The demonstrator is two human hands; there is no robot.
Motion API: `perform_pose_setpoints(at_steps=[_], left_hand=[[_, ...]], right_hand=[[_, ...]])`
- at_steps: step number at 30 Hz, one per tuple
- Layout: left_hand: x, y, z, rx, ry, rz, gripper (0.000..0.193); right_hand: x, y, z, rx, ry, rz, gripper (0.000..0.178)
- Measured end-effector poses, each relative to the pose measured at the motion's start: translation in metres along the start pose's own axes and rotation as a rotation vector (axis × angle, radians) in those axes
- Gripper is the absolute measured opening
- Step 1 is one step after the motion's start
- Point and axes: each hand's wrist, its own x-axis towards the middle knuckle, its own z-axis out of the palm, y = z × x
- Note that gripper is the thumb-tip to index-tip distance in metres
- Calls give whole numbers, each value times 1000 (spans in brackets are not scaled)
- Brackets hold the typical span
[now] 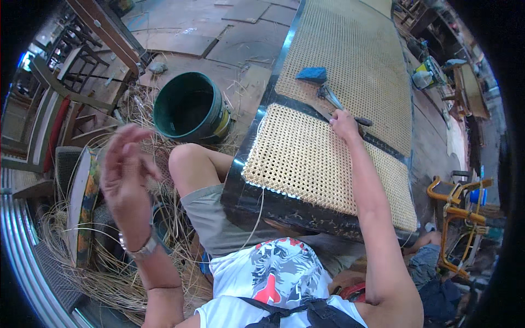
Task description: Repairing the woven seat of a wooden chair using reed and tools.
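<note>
Left hand (126, 164) blurred, fingers spread, right hand (344, 124) on cane panel (306, 158), grip unclear, tool (342, 106) partly hidden

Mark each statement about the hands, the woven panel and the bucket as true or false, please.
1. The right hand rests on the woven cane panel. True.
2. The left hand grips the green bucket. False: it is raised in the air, fingers spread, apart from the bucket.
3. A blue block lies on the cane weave beyond the right hand. True.
4. The bucket stands on the panel. False: it stands on the floor beside the panel's dark frame.
5. The left wrist bears a metal watch. True.
</note>
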Motion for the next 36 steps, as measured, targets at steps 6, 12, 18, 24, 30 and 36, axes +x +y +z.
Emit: perform_pose_setpoints(at_steps=[6,12,18,24,30,36], left_hand=[[-54,-36,67,32,-584,-563,23],[-96,-64,104,-186,-790,-718,24],[-108,-67,114,-223,-829,-801,26],[-110,-70,107,-291,-856,-918,23],[-108,-81,105,-648,-592,-1132,19],[-112,-84,106,-333,-686,-802,21]], right_hand=[[-47,-30,-44,772,208,17,15],[-186,-71,-102,1716,30,32,4],[-246,-107,-94,1954,-48,183,8],[-245,-118,-75,2080,-183,210,10],[-242,-114,-64,2155,-186,166,11],[-237,-115,-54,2040,-143,184,11]])
